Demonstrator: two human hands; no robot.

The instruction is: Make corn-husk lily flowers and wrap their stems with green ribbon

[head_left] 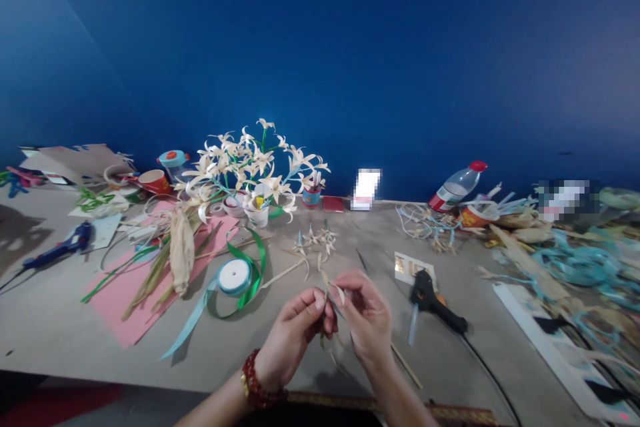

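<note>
My left hand (295,337), with a red bead bracelet on the wrist, and my right hand (367,317) meet above the near edge of the table. Both pinch a small pale straw flower piece (331,293) between thumb and fingers; its thin petals stick up and thin stems hang below my fingers. Just beyond my hands lie several finished small straw flowers (316,240). A black glue gun (433,300) rests to the right of my right hand, its cord trailing toward me.
A spool of green ribbon (235,277) and a pink sheet (150,280) with dried husks lie left. A bouquet of pale flowers (250,170) stands behind in cups. A blue glue gun (60,250) is far left, a plastic bottle (457,185) and teal strips (580,263) right.
</note>
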